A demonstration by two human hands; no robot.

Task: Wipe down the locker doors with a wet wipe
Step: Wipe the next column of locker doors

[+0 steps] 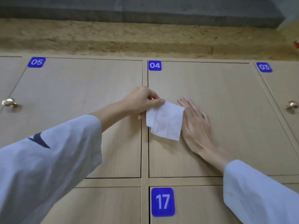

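wipe: white wet wipe (165, 121), unfolded-ish, lying vs the left side of door 04 (234, 126), right next to the gap w/ door 05 (77, 94)

left hand: left hand (142, 101) pinching the wipe's top left corner, thumb + fingers clamped on it

right hand: right hand (196, 125) flat on door 04, fingers straight and close together, side of the hand touching the wipe's right edge, not gripping anything

handling: prob super light + floppy, damp so it'll cling to the panel and bunch up if dragged by one corner. imo better to press a flat palm on the middle than pinch an edge

around: brass knob (292, 105) far right, another knob (9, 102) far left, blue number tags 04 (154, 65), 05 (36, 62), 17 (163, 202)

in the way: nothing much on 04, tag corner up top may snag, knobs well apart from the wipe
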